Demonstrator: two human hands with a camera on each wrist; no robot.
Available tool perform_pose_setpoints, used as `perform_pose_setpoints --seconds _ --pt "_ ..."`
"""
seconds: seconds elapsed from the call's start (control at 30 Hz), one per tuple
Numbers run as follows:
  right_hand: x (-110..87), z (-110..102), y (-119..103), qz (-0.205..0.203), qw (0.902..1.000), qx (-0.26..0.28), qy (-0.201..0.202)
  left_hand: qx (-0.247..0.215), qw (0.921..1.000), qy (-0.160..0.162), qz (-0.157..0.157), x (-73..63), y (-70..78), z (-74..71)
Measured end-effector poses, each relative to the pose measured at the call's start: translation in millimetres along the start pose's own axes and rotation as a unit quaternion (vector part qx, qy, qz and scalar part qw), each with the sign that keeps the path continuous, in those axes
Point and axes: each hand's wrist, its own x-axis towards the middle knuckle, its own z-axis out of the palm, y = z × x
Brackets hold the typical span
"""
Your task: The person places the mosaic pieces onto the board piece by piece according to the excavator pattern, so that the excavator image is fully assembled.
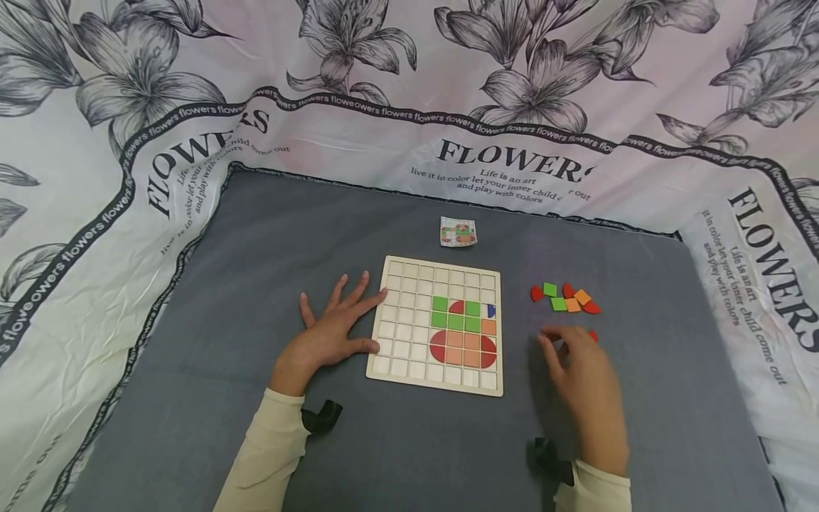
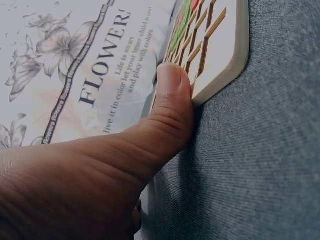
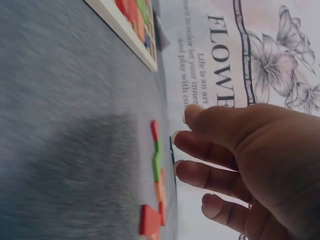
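Observation:
My left hand (image 1: pixel 333 331) spreads its fingers beside a square wooden grid board (image 1: pixel 399 371); the index fingertip and thumb touch its left edge. In the left wrist view the thumb (image 2: pixel 172 102) lies against the board's rim (image 2: pixel 227 65). Green squares (image 1: pixel 472 308), orange squares (image 1: pixel 472 348), red rounded pieces (image 1: pixel 438 346) and a blue piece (image 1: pixel 491 311) fill some cells on the board's right side. Right of the board my right hand (image 1: pixel 585 391) hovers above the cloth, fingers loosely bent. Its thumb and fingertips (image 3: pixel 186 172) stand apart with nothing between them.
Loose green (image 1: pixel 549 289), orange (image 1: pixel 581 297) and red pieces (image 1: pixel 536 293) lie beyond the right hand, with one red piece (image 1: pixel 593 336) partly behind it. Behind the board lies a small pattern card (image 1: pixel 458 232). Flower-printed fabric (image 1: pixel 358 135) borders the grey cloth (image 1: pixel 307 220).

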Motion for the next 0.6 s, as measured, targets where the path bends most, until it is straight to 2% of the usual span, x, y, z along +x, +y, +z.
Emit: perform_pose_setpoints --seconds 0.23,0.6 --pt "34.7 -3.8 13.1 -0.063 0.9979 0.006 -0.010 0.014 0.9995 0.008 -0.026 -5.1 0.0 -2.2" --pt "79.0 1.2 19.5 -0.086 0.9934 -0.036 -0.066 0.028 0.9973 0.013 -0.066 -3.7 17.1 -3.4"
